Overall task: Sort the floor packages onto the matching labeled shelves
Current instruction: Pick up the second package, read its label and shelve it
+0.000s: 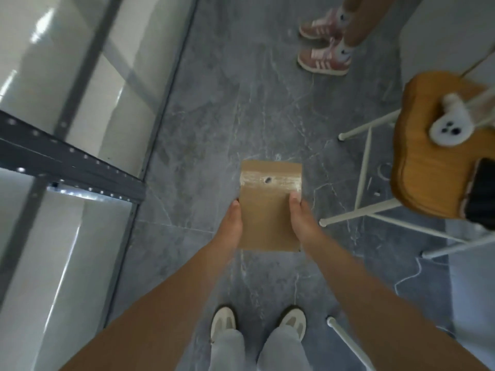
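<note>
Brown flat kraft-paper package was gripped by left hand and right hand above grey marble floor, not yet shelved on grey metal shelving.

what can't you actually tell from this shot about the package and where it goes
- Brown paper package, head view: only a plain side with a tape strip and a hole shows; no label is visible on it.
- Fingers of the left hand and right hand: under the package, hidden by it.
- Metal shelf: cut off by the left edge, glare on its boards, no labels readable.
- Dark object on the wooden stool: cut off by the right edge, unidentifiable.
</note>
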Motion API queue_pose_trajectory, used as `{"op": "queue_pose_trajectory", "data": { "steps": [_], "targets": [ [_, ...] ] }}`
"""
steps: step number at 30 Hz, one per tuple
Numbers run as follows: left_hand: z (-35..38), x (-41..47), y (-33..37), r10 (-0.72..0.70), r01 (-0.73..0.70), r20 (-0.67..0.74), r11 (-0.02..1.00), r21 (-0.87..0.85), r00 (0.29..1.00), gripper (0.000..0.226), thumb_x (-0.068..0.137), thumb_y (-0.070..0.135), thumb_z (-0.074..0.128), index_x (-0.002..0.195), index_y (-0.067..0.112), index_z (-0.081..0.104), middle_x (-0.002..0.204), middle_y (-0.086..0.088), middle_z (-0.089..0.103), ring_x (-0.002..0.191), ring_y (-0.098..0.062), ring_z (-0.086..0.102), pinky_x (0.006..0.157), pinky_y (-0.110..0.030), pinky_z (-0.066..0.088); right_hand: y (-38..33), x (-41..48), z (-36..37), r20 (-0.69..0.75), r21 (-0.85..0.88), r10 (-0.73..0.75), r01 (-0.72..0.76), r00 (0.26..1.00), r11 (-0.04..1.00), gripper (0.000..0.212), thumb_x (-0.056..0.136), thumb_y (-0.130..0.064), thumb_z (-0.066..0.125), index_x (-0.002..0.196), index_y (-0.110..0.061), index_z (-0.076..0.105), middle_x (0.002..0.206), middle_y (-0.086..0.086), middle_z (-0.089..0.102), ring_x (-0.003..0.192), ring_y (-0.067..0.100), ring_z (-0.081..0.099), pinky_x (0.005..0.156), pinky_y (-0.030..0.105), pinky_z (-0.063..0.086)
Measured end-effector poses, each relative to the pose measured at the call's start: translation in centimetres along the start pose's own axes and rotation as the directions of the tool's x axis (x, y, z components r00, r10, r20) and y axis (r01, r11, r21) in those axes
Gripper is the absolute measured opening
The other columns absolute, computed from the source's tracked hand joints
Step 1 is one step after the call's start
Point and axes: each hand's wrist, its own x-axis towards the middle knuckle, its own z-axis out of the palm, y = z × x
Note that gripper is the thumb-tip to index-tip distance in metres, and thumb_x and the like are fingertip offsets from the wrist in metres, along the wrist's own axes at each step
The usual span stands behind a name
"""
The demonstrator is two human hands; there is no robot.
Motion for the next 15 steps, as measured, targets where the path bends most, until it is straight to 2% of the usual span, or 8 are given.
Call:
{"op": "queue_pose_trajectory", "data": {
  "steps": [2, 4, 9, 10, 11, 13, 15],
  "targets": [
    [-2.1, -4.1, 3.3, 0.053, -0.052, -0.013, 0.999, 0.011, 0.999, 0.060, 0.104, 0.055, 0.020, 0.150, 0.024, 0.043, 0.152, -0.005, 0.047, 0.139, -0.025, 0.047, 0.117, -0.050, 0.035, -3.7, -3.8, -0.6, 0.005, 0.003, -0.030, 0.030, 1.000, 1.000, 0.059, 0.107, -0.045, 0.019, 0.156, -0.012, 0.025, 0.161, 0.009, 0.030, 0.148, 0.024, 0.029, 0.116, 0.034, 0.024],
    [-4.4, -8.1, 5.9, 0.052, -0.052, -0.028, 0.999, 0.003, 0.998, 0.071, 0.098, 0.064, 0.020, 0.151, 0.024, 0.043, 0.153, -0.004, 0.046, 0.140, -0.026, 0.046, 0.118, -0.049, 0.035, -6.8, -7.6, -0.9, 0.017, -0.018, -0.039, 0.039, 0.999, 0.999, 0.061, 0.107, -0.048, 0.018, 0.156, -0.014, 0.025, 0.162, 0.008, 0.029, 0.148, 0.025, 0.029, 0.116, 0.036, 0.024],
    [-9.8, -14.3, 7.4, 0.045, -0.057, -0.103, 0.993, -0.108, 0.994, 0.118, 0.057, 0.100, 0.024, 0.152, 0.032, 0.040, 0.156, 0.000, 0.045, 0.140, -0.023, 0.046, 0.117, -0.051, 0.036, -12.0, -16.0, -0.9, 0.090, -0.048, -0.099, 0.103, 0.991, 0.993, 0.065, 0.104, -0.055, 0.020, 0.155, -0.017, 0.030, 0.161, 0.007, 0.032, 0.147, 0.027, 0.032, 0.119, 0.042, 0.024],
    [-10.7, -16.4, 8.1, 0.028, -0.041, -0.112, 0.993, -0.115, 0.993, 0.114, 0.062, 0.098, 0.023, 0.152, 0.031, 0.041, 0.155, -0.001, 0.045, 0.140, -0.024, 0.047, 0.116, -0.051, 0.037, -12.5, -17.4, -0.8, 0.114, -0.062, -0.114, 0.122, 0.987, 0.991, 0.065, 0.103, -0.056, 0.020, 0.155, -0.018, 0.031, 0.161, 0.007, 0.033, 0.147, 0.027, 0.033, 0.121, 0.044, 0.025],
    [-11.3, -18.5, 9.1, 0.015, -0.030, -0.125, 0.993, -0.112, 0.992, 0.101, 0.075, 0.090, 0.022, 0.152, 0.028, 0.041, 0.155, -0.003, 0.045, 0.139, -0.026, 0.047, 0.116, -0.052, 0.037, -13.2, -18.9, -0.7, 0.140, -0.083, -0.125, 0.137, 0.982, 0.987, 0.065, 0.103, -0.057, 0.020, 0.154, -0.018, 0.033, 0.160, 0.008, 0.034, 0.146, 0.027, 0.033, 0.121, 0.046, 0.025],
    [-12.3, -22.8, 10.8, 0.074, -0.093, -0.177, 0.990, -0.103, 0.981, 0.072, 0.099, 0.066, 0.020, 0.153, 0.023, 0.039, 0.155, -0.007, 0.044, 0.140, -0.028, 0.045, 0.117, -0.050, 0.035, -14.5, -21.7, -0.6, 0.172, -0.115, -0.153, 0.174, 0.973, 0.978, 0.065, 0.103, -0.057, 0.021, 0.154, -0.019, 0.035, 0.160, 0.008, 0.035, 0.146, 0.028, 0.033, 0.121, 0.047, 0.025],
    [-13.1, -25.7, 11.5, 0.121, -0.153, -0.237, 0.981, -0.120, 0.964, 0.062, 0.105, 0.053, 0.019, 0.153, 0.019, 0.039, 0.154, -0.008, 0.043, 0.141, -0.028, 0.044, 0.118, -0.047, 0.034, -16.1, -24.0, -0.8, 0.199, -0.128, -0.179, 0.207, 0.963, 0.970, 0.063, 0.104, -0.054, 0.022, 0.154, -0.018, 0.033, 0.160, 0.008, 0.033, 0.147, 0.026, 0.031, 0.120, 0.042, 0.022]
  ]
}}
